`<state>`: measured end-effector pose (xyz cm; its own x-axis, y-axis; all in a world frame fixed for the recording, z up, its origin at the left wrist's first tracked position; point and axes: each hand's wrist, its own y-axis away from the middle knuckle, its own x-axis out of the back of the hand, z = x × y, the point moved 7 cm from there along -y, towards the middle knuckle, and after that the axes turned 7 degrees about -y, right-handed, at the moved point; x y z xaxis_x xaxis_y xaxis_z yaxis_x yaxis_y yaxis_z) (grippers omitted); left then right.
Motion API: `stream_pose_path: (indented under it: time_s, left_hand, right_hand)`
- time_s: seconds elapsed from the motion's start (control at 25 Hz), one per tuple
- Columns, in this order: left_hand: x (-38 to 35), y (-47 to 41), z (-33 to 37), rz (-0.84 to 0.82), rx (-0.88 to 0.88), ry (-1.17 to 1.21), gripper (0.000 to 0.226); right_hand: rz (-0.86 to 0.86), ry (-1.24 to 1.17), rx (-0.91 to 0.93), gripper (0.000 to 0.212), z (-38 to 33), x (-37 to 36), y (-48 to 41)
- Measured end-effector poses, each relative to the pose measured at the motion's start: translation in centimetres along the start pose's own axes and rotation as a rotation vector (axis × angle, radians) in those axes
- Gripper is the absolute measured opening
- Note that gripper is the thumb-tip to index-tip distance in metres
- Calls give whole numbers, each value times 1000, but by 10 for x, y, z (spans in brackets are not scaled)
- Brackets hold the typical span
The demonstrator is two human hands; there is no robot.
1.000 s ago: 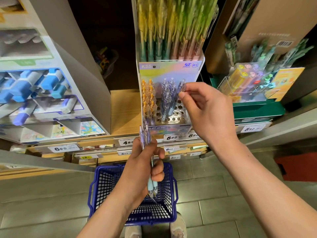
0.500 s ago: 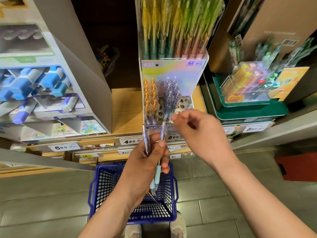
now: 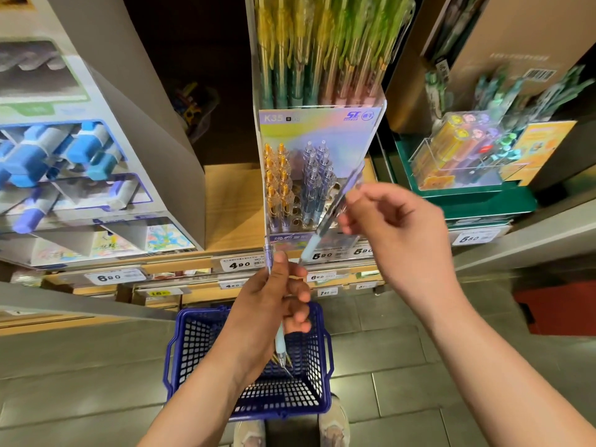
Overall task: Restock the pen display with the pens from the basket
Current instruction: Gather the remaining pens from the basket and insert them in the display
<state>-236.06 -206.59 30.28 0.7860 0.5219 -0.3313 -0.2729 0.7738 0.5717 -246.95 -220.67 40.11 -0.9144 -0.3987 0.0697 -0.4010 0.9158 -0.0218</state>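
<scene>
The left hand (image 3: 271, 304) and right hand (image 3: 396, 233) are bare, and so are the left forearm (image 3: 193, 404) and right forearm (image 3: 503, 375) (each bare right to the picture's edge). The fingernails look short, though blur makes that uncertain. At the bottom edge show the toes of a left shoe (image 3: 249, 434) and right shoe (image 3: 333, 429), pale and mottled.

1. Clear acrylic pen display (image 3: 317, 133): upright on shelf, with orange-topped pens (image 3: 277, 185) at left and lilac-topped pens (image 3: 317, 182) in the middle.
2. Clear lilac pen with pale blue grip (image 3: 335, 209): tilted, tip down, before the display.
3. Bundle of like pens (image 3: 279, 341): upright, tips down, over the basket.
4. Dark blue plastic mesh basket (image 3: 314, 395): on the floor.
</scene>
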Motion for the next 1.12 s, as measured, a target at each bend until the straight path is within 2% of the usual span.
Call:
stream_pose_path:
  time_s: [0.12, 0.2, 0.32, 0.52, 0.8, 0.96, 1.04, 1.12]
  left_hand:
    - [2, -2, 1, -19, 26, 13, 38]
    - [-1, -2, 0, -54, 62, 82, 31]
    - [-8, -1, 2, -116, 50, 215, 19]
    - [-8, 0, 10, -109, -68, 177, 27]
    - [-9, 3, 11, -100, -131, 58, 23]
    - [-9, -1, 10, -105, -118, 156, 41]
    - [-10, -1, 10, -116, -126, 169, 41]
    - [-11, 1, 13, -92, -173, 80, 35]
  right_hand:
    - [113, 92, 224, 17, -22, 7, -11]
    - [115, 154, 274, 18, -23, 2, -12]
    - [63, 262, 323, 9, -18, -6, -13]
    - [25, 543, 508, 9, -21, -18, -8]
    - [-88, 658, 447, 12, -6, -31, -10]
    - [-89, 655, 437, 13, -3, -29, -10]
    - [-105, 678, 383, 13, 1, -29, -9]
    - [-105, 661, 267, 16, 9, -25, -4]
